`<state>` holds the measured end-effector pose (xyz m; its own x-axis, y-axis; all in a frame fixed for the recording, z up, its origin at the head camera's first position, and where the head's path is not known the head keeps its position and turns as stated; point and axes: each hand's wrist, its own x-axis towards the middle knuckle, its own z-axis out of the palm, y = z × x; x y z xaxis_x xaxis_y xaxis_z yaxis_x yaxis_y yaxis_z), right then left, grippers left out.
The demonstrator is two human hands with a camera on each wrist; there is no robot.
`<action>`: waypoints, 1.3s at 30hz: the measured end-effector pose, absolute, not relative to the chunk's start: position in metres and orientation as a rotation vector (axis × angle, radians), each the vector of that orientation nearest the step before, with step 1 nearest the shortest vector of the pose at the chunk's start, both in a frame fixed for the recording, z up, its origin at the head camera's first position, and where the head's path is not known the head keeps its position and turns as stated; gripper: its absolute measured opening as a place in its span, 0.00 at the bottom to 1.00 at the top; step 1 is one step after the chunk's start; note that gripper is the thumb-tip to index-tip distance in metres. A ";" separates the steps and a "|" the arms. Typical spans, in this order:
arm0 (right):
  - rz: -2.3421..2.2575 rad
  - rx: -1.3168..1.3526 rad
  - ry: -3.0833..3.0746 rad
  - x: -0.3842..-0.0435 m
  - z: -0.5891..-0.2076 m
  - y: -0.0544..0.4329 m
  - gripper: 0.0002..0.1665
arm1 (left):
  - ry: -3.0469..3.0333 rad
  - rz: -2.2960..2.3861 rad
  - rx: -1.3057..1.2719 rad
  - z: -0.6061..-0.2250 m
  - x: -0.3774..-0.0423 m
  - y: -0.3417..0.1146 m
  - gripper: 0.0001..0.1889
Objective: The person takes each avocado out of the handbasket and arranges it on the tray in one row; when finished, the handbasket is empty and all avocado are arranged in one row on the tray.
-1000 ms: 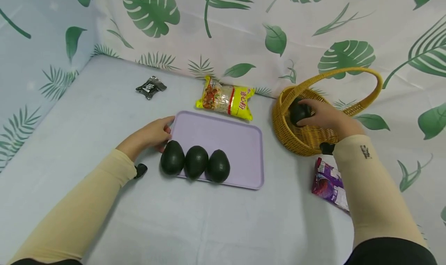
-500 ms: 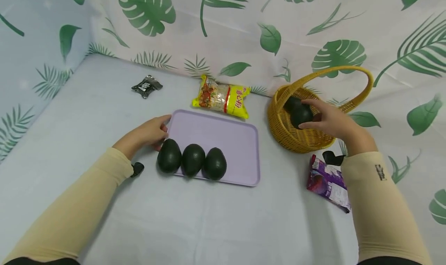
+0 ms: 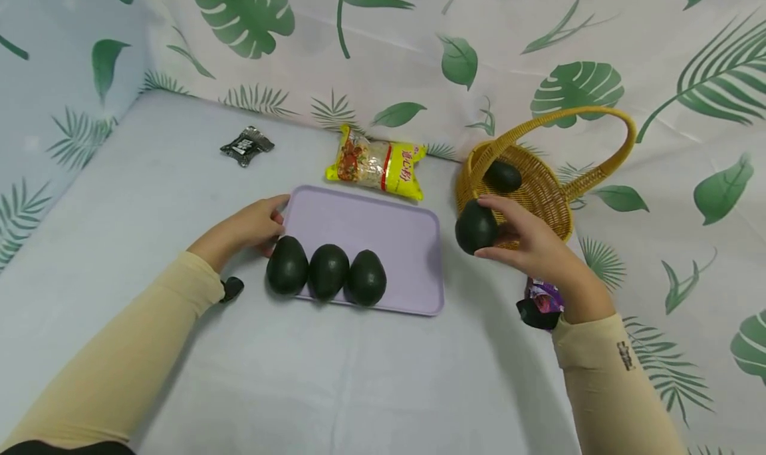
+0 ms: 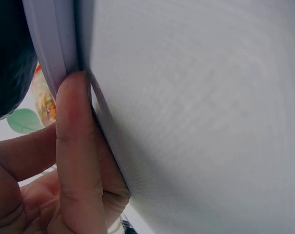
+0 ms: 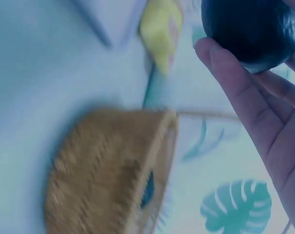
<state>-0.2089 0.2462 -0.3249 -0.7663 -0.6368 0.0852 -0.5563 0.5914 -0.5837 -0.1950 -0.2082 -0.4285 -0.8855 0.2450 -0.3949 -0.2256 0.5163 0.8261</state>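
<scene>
In the head view my right hand [image 3: 526,242] pinches a dark green avocado [image 3: 475,227] between thumb and fingers, above the table at the front left rim of a wicker basket [image 3: 546,192]. Another avocado [image 3: 503,176] lies inside that basket. My left hand [image 3: 247,227] holds the left edge of a lilac tray [image 3: 362,219]; in the left wrist view a finger [image 4: 77,141] presses against the tray's rim. Three avocados [image 3: 328,273] stand in a row along the tray's front left side. The right wrist view shows the held avocado [image 5: 252,34] at the fingertips.
Behind the tray lies a yellow food packet [image 3: 377,164]. A small black wrapped packet [image 3: 247,146] is at the back left. Partly hidden under my right wrist is a purple packet [image 3: 544,295]. The basket's tall handle [image 3: 625,136] arches to the right, near the leaf-print backdrop [image 3: 395,56].
My right hand has lifted an avocado out of the basket and brought it left and toward me, over the basket's front rim. My left hand stays at the tray's edge.
</scene>
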 end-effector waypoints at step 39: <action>-0.936 -0.981 2.445 -0.159 -0.419 0.184 0.49 | 2.300 1.316 0.012 -0.430 -0.195 -0.208 0.38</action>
<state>-0.1592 0.1835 -0.4190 -0.7019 -0.7090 -0.0683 -0.4820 0.5433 -0.6874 -0.1948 -0.2082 -0.4296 -0.8816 0.2418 -0.4052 -0.2267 0.5361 0.8131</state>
